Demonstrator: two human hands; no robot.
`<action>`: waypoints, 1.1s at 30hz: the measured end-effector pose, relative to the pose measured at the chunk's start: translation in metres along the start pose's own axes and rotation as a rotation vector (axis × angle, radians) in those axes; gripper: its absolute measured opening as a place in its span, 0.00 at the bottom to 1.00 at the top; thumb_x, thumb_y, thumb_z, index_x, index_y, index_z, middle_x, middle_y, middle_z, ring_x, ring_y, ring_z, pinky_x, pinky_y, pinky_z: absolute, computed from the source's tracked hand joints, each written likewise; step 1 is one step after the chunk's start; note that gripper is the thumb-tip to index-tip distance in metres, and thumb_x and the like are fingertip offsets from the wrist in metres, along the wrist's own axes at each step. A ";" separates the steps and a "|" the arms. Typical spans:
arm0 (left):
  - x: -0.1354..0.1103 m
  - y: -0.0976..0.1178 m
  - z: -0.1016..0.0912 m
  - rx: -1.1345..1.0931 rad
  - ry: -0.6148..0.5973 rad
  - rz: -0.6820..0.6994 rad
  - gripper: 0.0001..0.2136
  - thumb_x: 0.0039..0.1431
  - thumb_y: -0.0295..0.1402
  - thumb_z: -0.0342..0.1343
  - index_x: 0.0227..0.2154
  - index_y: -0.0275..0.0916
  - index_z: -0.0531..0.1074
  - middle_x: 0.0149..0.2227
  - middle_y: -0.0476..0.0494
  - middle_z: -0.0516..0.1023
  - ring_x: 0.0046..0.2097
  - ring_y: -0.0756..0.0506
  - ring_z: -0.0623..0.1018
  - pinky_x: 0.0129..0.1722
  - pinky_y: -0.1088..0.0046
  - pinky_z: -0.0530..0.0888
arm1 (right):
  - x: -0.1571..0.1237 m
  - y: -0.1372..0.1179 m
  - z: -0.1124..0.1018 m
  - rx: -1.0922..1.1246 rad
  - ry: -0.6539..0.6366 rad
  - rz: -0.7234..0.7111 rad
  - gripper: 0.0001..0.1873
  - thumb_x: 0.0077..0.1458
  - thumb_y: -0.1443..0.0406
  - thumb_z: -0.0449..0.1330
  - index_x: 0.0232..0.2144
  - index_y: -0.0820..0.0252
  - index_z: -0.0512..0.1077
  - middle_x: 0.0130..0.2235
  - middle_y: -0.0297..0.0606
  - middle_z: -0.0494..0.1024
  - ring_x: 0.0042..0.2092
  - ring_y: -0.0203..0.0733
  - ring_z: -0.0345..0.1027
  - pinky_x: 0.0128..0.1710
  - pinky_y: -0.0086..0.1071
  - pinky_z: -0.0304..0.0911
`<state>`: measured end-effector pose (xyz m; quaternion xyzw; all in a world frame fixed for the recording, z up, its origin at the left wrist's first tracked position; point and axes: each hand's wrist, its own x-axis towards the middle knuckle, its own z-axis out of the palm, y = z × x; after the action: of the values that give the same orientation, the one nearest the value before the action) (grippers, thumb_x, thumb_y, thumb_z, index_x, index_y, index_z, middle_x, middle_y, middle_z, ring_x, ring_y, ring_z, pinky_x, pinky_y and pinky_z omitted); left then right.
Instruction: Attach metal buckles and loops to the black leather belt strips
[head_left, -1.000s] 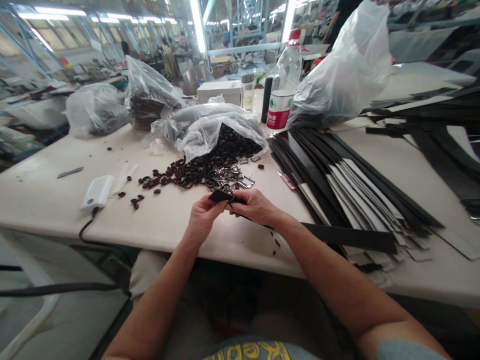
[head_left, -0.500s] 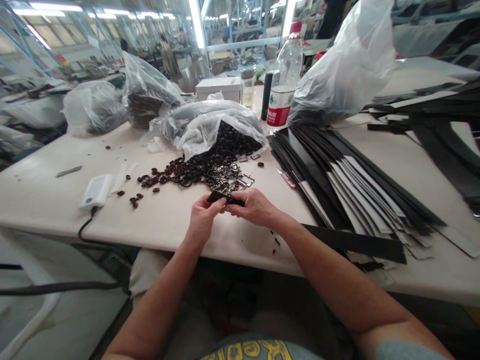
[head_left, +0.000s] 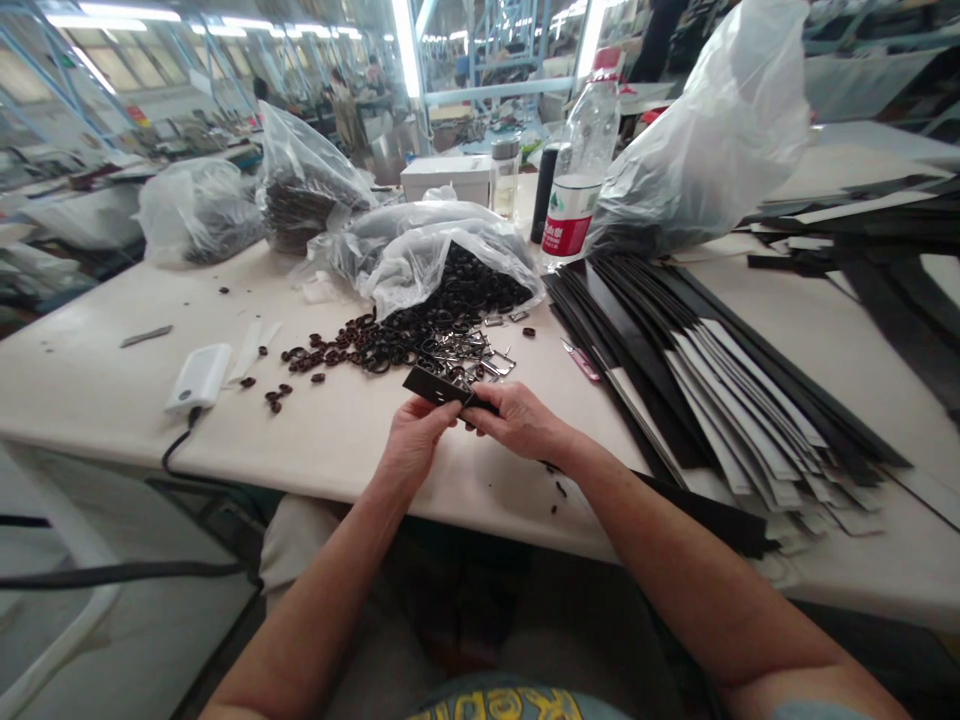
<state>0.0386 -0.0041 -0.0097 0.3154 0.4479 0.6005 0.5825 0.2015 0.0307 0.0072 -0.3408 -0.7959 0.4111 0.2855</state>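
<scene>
1. The person's left hand (head_left: pixel 414 435) is near the middle of the worktop's (head_left: pixel 352 440) front edge, its fingers grasping a black strip (head_left: pixel 424 384) close to one end, the thumb pressed on top.
2. The right hand (head_left: pixel 525 420) is just beside it, its fingers also grasping the strip, thumb towards the left hand's thumb.
3. The strip's held end juts out past the left fingers, tilted, with small pale marks on its face. Its other part goes under the right forearm and seems to come out beyond it, near the front edge towards the right.
4. Just behind the hands, metal buckles (head_left: pixel 496 364) lie in a loose heap; whether one is on the strip cannot be told.
5. Brown rings (head_left: pixel 330 350) spread from that heap towards the left edge, and a translucent bag (head_left: pixel 409 275) spills black pieces (head_left: pixel 480 280) behind it.
6. Right of the heap, a pink-handled tool (head_left: pixel 581 362) lies beside a fanned stack of strips (head_left: pixel 675 350), black with white parts, which slants towards the front edge.
7. Towards the left edge lies a white device (head_left: pixel 199 378), its cable (head_left: pixel 171 455) hanging over the front edge.
8. A red-capped bottle (head_left: pixel 574 190) stands towards the back edge.
</scene>
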 end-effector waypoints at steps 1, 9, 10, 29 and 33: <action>0.001 -0.001 -0.002 0.022 -0.002 0.011 0.13 0.35 0.34 0.73 0.25 0.36 0.78 0.27 0.47 0.80 0.27 0.52 0.73 0.29 0.75 0.70 | 0.000 -0.001 -0.001 0.019 -0.010 -0.002 0.07 0.59 0.68 0.56 0.31 0.62 0.73 0.28 0.33 0.76 0.28 0.32 0.68 0.31 0.25 0.60; 0.004 -0.001 -0.014 0.109 0.006 0.041 0.15 0.37 0.40 0.73 0.24 0.35 0.78 0.23 0.48 0.78 0.24 0.53 0.71 0.25 0.77 0.70 | -0.003 -0.004 -0.003 0.167 -0.128 -0.002 0.11 0.62 0.62 0.55 0.37 0.63 0.75 0.30 0.34 0.76 0.29 0.33 0.69 0.30 0.25 0.61; 0.003 -0.002 -0.013 0.111 0.005 0.046 0.15 0.38 0.41 0.73 0.24 0.35 0.78 0.23 0.48 0.77 0.23 0.53 0.71 0.25 0.77 0.69 | -0.003 -0.004 -0.003 0.163 -0.120 -0.010 0.12 0.62 0.61 0.55 0.37 0.63 0.75 0.30 0.34 0.76 0.29 0.33 0.69 0.30 0.25 0.61; 0.003 -0.018 -0.009 0.256 -0.041 0.254 0.28 0.46 0.61 0.60 0.42 0.46 0.82 0.48 0.39 0.81 0.51 0.31 0.75 0.51 0.57 0.73 | -0.001 0.009 0.015 0.095 0.139 0.047 0.24 0.62 0.50 0.52 0.27 0.60 0.74 0.21 0.34 0.71 0.23 0.36 0.63 0.24 0.28 0.55; 0.004 -0.008 -0.011 -0.050 -0.178 0.023 0.39 0.47 0.70 0.47 0.39 0.39 0.83 0.45 0.34 0.81 0.49 0.31 0.76 0.52 0.56 0.71 | 0.000 0.010 0.010 0.002 0.106 -0.039 0.21 0.61 0.50 0.53 0.31 0.57 0.77 0.23 0.34 0.73 0.25 0.38 0.65 0.25 0.30 0.57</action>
<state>0.0321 -0.0023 -0.0221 0.3581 0.3756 0.5876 0.6209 0.1973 0.0306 -0.0062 -0.3462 -0.7856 0.3876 0.3356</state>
